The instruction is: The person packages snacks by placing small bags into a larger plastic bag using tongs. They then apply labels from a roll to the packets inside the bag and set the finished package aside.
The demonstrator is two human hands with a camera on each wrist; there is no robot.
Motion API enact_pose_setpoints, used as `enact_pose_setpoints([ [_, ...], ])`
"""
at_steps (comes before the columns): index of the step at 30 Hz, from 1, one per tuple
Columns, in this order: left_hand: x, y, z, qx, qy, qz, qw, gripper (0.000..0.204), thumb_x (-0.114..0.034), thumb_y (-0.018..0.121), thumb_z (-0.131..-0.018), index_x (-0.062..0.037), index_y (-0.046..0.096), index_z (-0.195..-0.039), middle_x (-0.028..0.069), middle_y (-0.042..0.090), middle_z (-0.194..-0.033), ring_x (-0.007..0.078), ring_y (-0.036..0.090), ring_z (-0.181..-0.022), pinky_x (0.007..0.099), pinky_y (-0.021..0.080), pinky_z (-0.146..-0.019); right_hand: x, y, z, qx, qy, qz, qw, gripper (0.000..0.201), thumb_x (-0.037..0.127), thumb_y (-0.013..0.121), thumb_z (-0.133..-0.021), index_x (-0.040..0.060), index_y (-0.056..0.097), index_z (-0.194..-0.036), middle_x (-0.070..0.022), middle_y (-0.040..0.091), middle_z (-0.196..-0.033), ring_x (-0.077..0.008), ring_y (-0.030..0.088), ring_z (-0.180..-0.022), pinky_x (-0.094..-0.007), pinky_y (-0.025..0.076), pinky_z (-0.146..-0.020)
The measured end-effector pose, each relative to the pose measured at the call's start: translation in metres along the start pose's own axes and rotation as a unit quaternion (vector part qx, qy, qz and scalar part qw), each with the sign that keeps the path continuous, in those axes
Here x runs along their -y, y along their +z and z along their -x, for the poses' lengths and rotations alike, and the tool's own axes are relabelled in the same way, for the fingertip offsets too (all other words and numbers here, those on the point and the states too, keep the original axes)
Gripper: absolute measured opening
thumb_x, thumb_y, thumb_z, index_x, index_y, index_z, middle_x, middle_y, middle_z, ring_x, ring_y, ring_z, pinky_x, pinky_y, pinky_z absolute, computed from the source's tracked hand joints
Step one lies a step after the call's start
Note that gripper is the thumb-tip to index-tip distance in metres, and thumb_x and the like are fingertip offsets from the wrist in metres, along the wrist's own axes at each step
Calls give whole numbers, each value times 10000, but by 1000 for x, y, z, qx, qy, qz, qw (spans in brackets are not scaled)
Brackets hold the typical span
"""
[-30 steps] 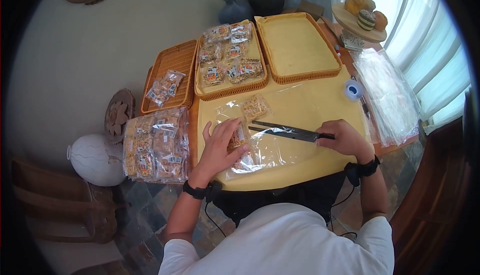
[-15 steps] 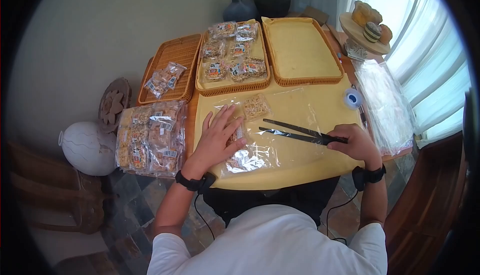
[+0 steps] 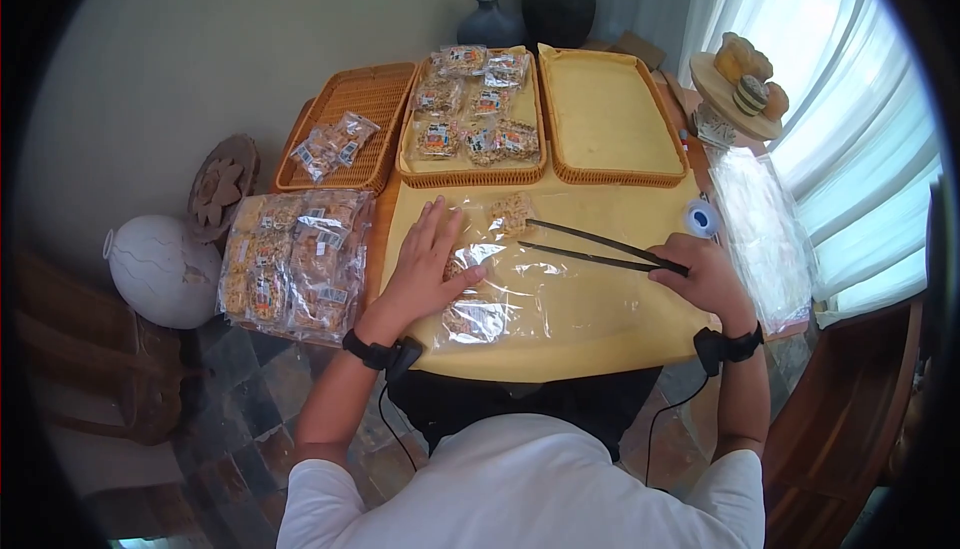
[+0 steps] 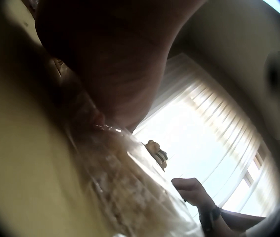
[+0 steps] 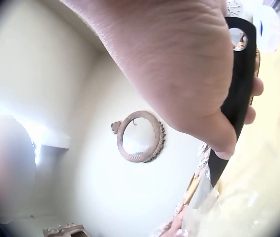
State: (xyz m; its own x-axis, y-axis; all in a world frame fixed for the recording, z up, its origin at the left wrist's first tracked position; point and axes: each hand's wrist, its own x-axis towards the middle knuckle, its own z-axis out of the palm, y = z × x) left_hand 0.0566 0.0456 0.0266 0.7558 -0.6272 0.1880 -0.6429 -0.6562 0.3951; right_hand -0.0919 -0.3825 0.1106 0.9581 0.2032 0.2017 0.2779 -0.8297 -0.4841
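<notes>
My right hand [image 3: 705, 274] holds a pair of black tongs [image 3: 600, 239], its thumb along the handle in the right wrist view. The tongs' two arms are spread, and the upper tip is right at a puffed-grain snack block [image 3: 510, 213]. My left hand [image 3: 425, 269] rests with fingers extended on a large clear plastic bag [image 3: 560, 299] spread on the table. Under that hand is another snack block [image 3: 458, 267], partly hidden. A third block [image 3: 460, 319] lies nearer the table's front edge, under shiny plastic.
Behind stand three wicker trays: one with a few small packets [image 3: 330, 147], one with several wrapped snacks [image 3: 490, 102], and a lined one [image 3: 615, 114]. A stack of filled bags [image 3: 295, 264] lies left. A tape roll [image 3: 701, 219] and flat clear bags [image 3: 760, 234] lie right.
The tongs drew back from beside the left hand, spread wider, and swung up to the far snack block. My left hand has shifted slightly left, uncovering more of the blocks. The head view has shifted.
</notes>
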Motion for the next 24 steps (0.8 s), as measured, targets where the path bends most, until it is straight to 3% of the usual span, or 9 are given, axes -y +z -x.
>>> enact_pose_setpoints([
  [7,2,3,3,-4,7,18,1000,976,-552,730,-1000,-44,300,-1713,304,175,-1780,475,149,-1665,559,202,-1328,5,-9,-12,2,7,117,993,295,198,829,-892,36,787,-1135,-149,694,-945,-375,705,-894,-467,548,-781],
  [13,1,2,4,-8,9,45,999,962,-534,733,-1004,-44,303,-1712,299,163,-1783,478,149,-1665,558,206,-1327,6,13,-5,47,-20,-6,999,299,193,828,-902,6,763,-1126,-179,708,-941,-397,700,-878,-454,553,-780],
  [17,1,2,3,-8,17,61,998,929,-529,727,-1010,-51,333,-1702,296,154,-1787,479,148,-1666,559,197,-1331,19,24,5,51,21,-30,998,295,141,846,-884,-18,758,-1116,-189,701,-905,-386,700,-845,-447,548,-752],
  [20,-6,0,4,-44,57,28,997,814,-504,724,-1013,-46,454,-1630,274,243,-1760,474,227,-1640,560,260,-1300,33,34,7,40,19,4,999,288,145,847,-886,-34,752,-1090,-197,698,-908,-401,691,-834,-455,540,-743],
  [22,-15,-11,12,-72,49,-43,995,680,-479,703,-1013,-27,572,-1504,257,390,-1671,444,321,-1590,574,330,-1238,33,36,11,35,16,17,999,285,146,846,-888,-40,750,-1082,-202,698,-914,-414,685,-834,-461,537,-741],
  [24,-22,-18,21,-76,10,-19,997,612,-438,692,-1022,-22,595,-1461,245,442,-1626,438,376,-1548,569,352,-1210,23,32,19,-9,-2,-5,1000,278,183,841,-912,-10,751,-1090,-172,664,-853,-348,692,-778,-440,531,-699],
])
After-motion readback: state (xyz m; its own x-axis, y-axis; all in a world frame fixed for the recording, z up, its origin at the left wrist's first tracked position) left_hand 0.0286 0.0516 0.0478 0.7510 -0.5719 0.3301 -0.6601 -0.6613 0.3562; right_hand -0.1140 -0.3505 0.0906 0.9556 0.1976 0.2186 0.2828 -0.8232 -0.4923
